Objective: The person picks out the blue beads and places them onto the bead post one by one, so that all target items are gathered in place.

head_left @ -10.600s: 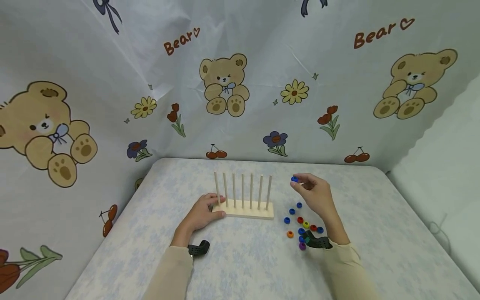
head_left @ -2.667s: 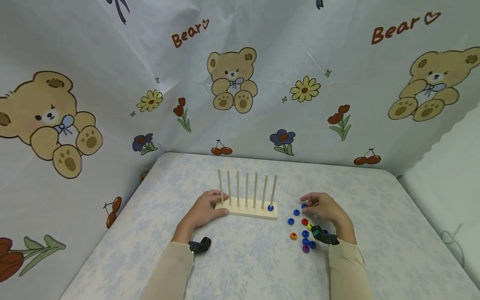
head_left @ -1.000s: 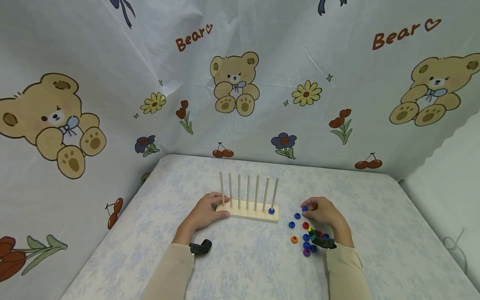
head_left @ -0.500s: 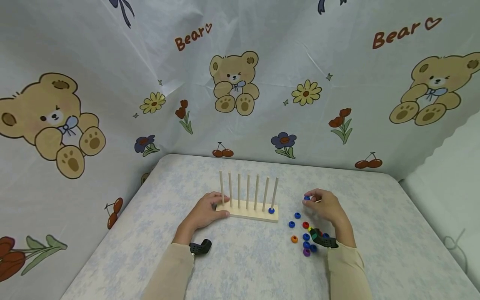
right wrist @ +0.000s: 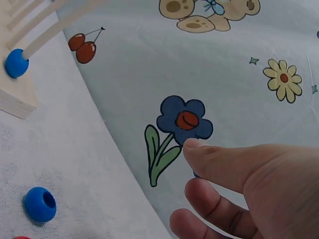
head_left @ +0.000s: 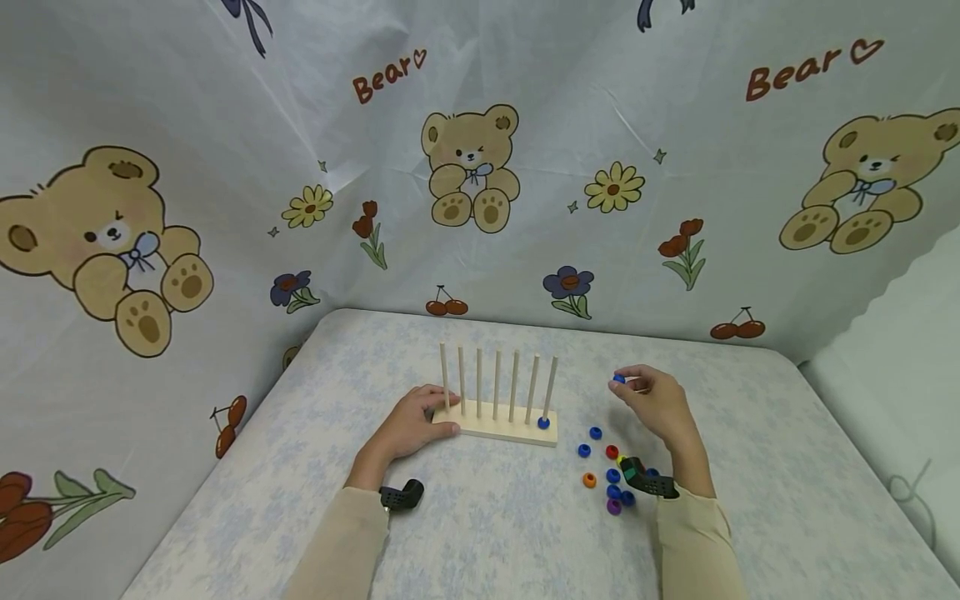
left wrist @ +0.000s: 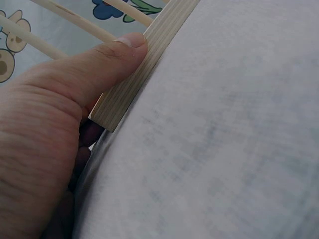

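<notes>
Apparently, a threading step is under way: a blue bead point(head_left: 618, 379) is pinched by the right hand point(head_left: 660, 404), apart from the pegged rack point(head_left: 491, 425), whose left end is gripped by the left hand point(head_left: 407, 425). Next, presumably, the bead must be centred over a peg point(head_left: 551, 388).

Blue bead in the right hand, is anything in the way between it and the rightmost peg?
Nothing visible stands between the held blue bead and the rightmost peg: the head view shows only tabletop between them. Another blue bead rings the peg's base but leaves the tip bare; the loose beads lie nearer the person.
</notes>
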